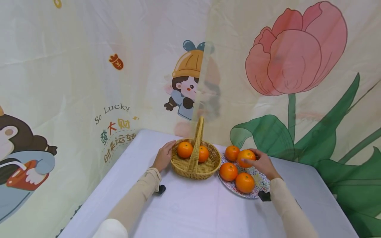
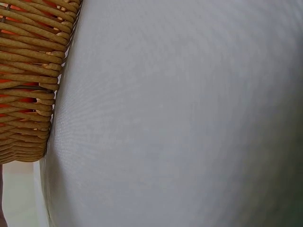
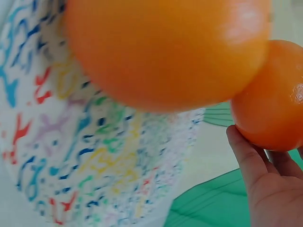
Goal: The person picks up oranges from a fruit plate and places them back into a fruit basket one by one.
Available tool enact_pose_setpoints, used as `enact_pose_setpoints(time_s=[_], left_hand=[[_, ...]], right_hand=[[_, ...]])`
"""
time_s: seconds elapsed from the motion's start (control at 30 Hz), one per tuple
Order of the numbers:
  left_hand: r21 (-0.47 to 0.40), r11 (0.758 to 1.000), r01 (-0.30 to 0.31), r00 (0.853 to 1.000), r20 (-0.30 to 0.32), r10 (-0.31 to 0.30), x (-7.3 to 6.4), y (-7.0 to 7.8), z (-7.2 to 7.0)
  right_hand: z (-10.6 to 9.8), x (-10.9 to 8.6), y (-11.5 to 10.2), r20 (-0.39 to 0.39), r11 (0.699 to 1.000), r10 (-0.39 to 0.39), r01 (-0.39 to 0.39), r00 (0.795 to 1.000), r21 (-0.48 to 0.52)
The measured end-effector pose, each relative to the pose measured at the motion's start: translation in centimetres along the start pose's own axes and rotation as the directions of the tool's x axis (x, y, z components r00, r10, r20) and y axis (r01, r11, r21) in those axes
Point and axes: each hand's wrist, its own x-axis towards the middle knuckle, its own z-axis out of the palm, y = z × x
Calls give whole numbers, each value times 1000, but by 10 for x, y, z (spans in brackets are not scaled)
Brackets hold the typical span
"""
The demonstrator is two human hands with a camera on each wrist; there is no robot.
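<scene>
Orange (image 1: pixel 244 156), round and glossy, in the grip of the right hand (image 1: pixel 265 165), left hand (image 1: pixel 163 157) straight-fingered against the basket (image 1: pixel 181 170)

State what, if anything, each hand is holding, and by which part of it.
The right hand holds an orange by its right side. The left hand is at the left side of the basket; whether it grips cannot be told.

Free basket floor (image 1: pixel 210 165) right of tall handle (image 1: pixel 196 148)

Head view: bright | wrist views: dimmer (nearest orange (image 3: pixel 165 52) blurred)
</scene>
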Motion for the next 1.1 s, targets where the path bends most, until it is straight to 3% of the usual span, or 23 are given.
enact_pose_setpoints(time_s=[0.33,0.5,0.63,0.87,1.1], left_hand=[[-5,1000,19,1000,-3,-19,-1,-4,-3],[-7,999,49,999,12,-49,-2,-2,-3],[-11,999,39,999,0,-39,-1,-3,-1],[-21,999,29,999,-11,-30,1,-1,0],[-25,998,54,998,13,-54,-1,1,2]], right_hand=[[19,22,-50,34,997,-71,71,997,-4],[46,39,-74,59,992,-123,121,991,31],[73,46,-93,99,979,-193,184,976,91],[115,43,-127,185,973,-216,197,959,117],[142,43,-143,213,958,-266,234,940,165]])
